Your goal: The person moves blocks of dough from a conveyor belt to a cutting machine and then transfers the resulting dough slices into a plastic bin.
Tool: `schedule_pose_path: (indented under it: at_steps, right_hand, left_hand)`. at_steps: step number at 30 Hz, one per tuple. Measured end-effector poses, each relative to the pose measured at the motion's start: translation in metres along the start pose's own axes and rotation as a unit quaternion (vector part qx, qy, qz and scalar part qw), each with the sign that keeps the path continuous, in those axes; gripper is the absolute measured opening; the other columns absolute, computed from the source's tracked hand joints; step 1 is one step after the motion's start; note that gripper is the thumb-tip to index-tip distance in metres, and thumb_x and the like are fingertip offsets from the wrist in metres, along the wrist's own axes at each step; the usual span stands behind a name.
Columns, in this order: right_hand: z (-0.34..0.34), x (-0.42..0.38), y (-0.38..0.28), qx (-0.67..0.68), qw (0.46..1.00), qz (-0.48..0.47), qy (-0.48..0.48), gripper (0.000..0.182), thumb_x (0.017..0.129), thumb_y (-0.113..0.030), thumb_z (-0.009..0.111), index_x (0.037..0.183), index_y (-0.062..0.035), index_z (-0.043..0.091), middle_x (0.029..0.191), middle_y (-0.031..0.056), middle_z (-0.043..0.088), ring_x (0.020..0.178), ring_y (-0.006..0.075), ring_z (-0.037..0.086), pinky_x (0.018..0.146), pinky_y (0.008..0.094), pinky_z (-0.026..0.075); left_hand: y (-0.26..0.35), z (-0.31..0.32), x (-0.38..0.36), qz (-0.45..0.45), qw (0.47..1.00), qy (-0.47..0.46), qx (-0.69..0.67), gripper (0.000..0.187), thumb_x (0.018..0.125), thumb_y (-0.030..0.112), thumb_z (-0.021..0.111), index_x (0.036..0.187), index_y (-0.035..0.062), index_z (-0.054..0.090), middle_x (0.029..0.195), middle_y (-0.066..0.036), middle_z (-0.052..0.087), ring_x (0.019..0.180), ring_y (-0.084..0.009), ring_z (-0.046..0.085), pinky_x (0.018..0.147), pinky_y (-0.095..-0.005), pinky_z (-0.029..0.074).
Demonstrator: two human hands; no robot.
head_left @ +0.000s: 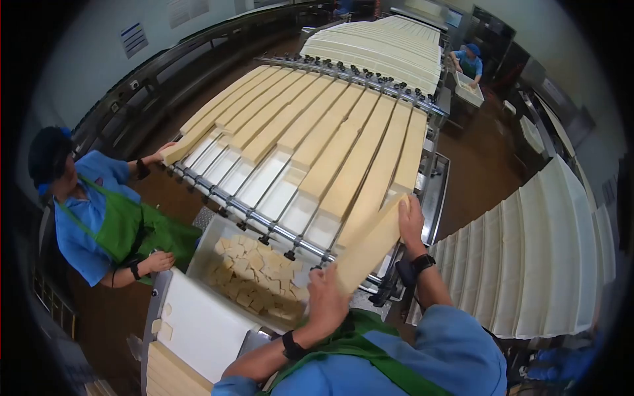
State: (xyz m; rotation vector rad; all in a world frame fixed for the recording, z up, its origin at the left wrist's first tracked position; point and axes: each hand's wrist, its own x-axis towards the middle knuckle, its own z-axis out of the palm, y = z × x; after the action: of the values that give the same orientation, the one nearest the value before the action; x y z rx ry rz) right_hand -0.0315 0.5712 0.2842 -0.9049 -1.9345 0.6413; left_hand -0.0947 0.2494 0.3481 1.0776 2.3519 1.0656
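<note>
A long pale strip of dough-like sheet (367, 245) is lifted off the near end of the conveyor (264, 221), tilted from lower left to upper right. My left hand (327, 297) grips its lower end, just right of the bin. My right hand (409, 221) holds its upper end near the conveyor's right edge. Several more pale strips (317, 125) lie side by side on the belt lanes beyond.
A grey bin (210, 243) of cut pale pieces stands below the conveyor end. A co-worker in blue with a green apron (99, 218) stands at left, a hand on the far-left strip. Hanging white sheets (541, 251) fill the right. Another person (469, 63) works far back.
</note>
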Motion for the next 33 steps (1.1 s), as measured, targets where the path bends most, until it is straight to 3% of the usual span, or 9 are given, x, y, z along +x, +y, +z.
schedule_pose_path:
  at_steps: [4,7,10,13,17,20,25,29,33]
  right_hand:
    - [-0.007,0.016,0.040,-0.009,0.992,0.043,-0.120,0.034,0.102,-0.026,0.058,0.121,0.0012,0.063,0.117,0.0245,0.066,0.114,0.0419,0.063,0.096,0.0461,0.050]
    - [0.014,0.035,0.062,-0.112,0.961,-0.067,-0.245,0.038,0.100,-0.030,0.058,0.121,0.0006,0.064,0.112,0.0242,0.066,0.110,0.0427,0.062,0.097,0.0507,0.047]
    - [0.021,0.044,0.060,-0.230,0.940,-0.091,-0.234,0.037,0.097,-0.025,0.063,0.124,-0.0003,0.064,0.113,0.0212,0.064,0.113,0.0401,0.058,0.101,0.0516,0.044]
    - [0.013,0.039,0.048,-0.222,0.968,-0.091,-0.078,0.038,0.093,-0.018,0.068,0.126,-0.0013,0.063,0.114,0.0182,0.060,0.116,0.0374,0.054,0.103,0.0521,0.041]
    - [-0.005,0.007,0.048,-0.181,0.977,-0.092,-0.056,0.044,0.090,-0.014,0.071,0.131,-0.0027,0.061,0.121,0.0178,0.057,0.118,0.0370,0.051,0.102,0.0505,0.041]
    - [-0.026,-0.029,0.040,-0.080,0.979,-0.079,-0.168,0.052,0.091,-0.022,0.072,0.138,-0.0063,0.057,0.136,0.0211,0.053,0.131,0.0413,0.046,0.111,0.0525,0.036]
    - [-0.067,-0.067,-0.035,0.001,0.877,-0.125,-0.463,0.069,0.091,-0.036,0.073,0.151,-0.0125,0.049,0.157,0.0228,0.038,0.155,0.0438,0.021,0.123,0.0656,0.012]
    - [-0.058,-0.087,-0.027,-0.028,0.888,-0.163,-0.429,0.066,0.090,-0.033,0.073,0.150,-0.0166,0.051,0.157,0.0209,0.040,0.153,0.0416,0.027,0.122,0.0696,0.012]
    - [-0.047,-0.105,0.000,-0.096,0.840,-0.386,-0.368,0.052,0.088,-0.024,0.073,0.139,-0.0245,0.063,0.150,0.0098,0.052,0.146,0.0288,0.044,0.122,0.0683,0.015]
  left_hand:
    - [0.007,0.039,0.005,-0.043,0.985,-0.137,-0.098,0.084,0.083,0.020,0.084,0.149,0.0027,0.034,0.127,-0.027,0.041,0.119,-0.0443,0.048,0.104,-0.0465,0.044]
    - [0.000,0.057,0.018,-0.081,0.979,-0.160,-0.095,0.086,0.085,0.026,0.083,0.149,0.0020,0.032,0.126,-0.027,0.042,0.121,-0.0407,0.047,0.105,-0.0445,0.044]
    - [0.005,0.063,0.032,-0.081,0.980,-0.135,-0.121,0.084,0.085,0.030,0.084,0.148,0.0020,0.035,0.125,-0.026,0.044,0.117,-0.0372,0.048,0.103,-0.0433,0.045]
    - [0.005,0.081,0.051,-0.128,0.979,-0.096,-0.128,0.085,0.083,0.026,0.084,0.148,0.0031,0.034,0.132,-0.029,0.042,0.121,-0.0451,0.050,0.107,-0.0483,0.043]
    - [-0.002,0.101,0.066,-0.128,0.980,-0.040,-0.146,0.086,0.082,0.027,0.085,0.148,0.0027,0.035,0.130,-0.027,0.044,0.119,-0.0427,0.051,0.106,-0.0479,0.044]
    - [-0.007,0.104,0.063,-0.118,0.979,-0.035,-0.159,0.087,0.080,0.023,0.086,0.149,0.0049,0.035,0.128,-0.026,0.045,0.116,-0.0406,0.053,0.103,-0.0463,0.046]
    - [-0.005,0.091,0.061,-0.074,0.969,-0.075,-0.224,0.088,0.077,0.002,0.082,0.151,0.0121,0.036,0.128,-0.022,0.045,0.119,-0.0384,0.052,0.104,-0.0441,0.047]
    - [-0.021,0.096,0.059,-0.010,0.968,-0.073,-0.239,0.090,0.078,-0.009,0.073,0.155,0.0167,0.034,0.130,-0.017,0.044,0.120,-0.0306,0.052,0.099,-0.0411,0.052]
    - [-0.035,0.079,0.055,-0.054,0.954,-0.112,-0.274,0.085,0.077,-0.013,0.069,0.152,0.0145,0.041,0.131,-0.014,0.044,0.122,-0.0259,0.051,0.102,-0.0379,0.052]
